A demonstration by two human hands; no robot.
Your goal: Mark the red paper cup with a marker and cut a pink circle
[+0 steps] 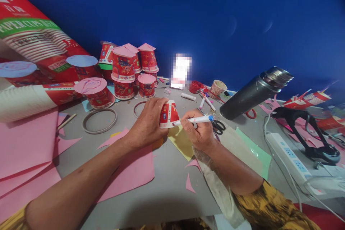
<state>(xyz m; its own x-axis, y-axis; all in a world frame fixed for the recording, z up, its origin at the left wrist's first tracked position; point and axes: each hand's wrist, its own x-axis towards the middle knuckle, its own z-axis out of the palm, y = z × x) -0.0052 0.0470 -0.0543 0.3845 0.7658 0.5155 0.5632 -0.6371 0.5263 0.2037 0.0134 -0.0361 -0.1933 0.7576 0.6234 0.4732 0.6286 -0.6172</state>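
The red-and-white paper cup (170,112) is in front of you, above the table, upside down and slightly tilted. Your left hand (151,120) is clamped on it, fingers wrapped around its left side. Your right hand (199,131) grips a white marker (201,119) between thumb and fingers, its blue end pointing right and its other end at the cup's lower edge; you cannot tell for certain whether it touches. Below your hands lies a yellow sheet (185,143), with a pink sheet (137,172) beside it, partly under your left forearm. Black scissors (220,128) lie just past your right hand. Farther right, a dark bottle (242,97) leans; to the left sits a grey ring (85,123). Behind it, cups with pink paper tops (123,65) stand stacked.
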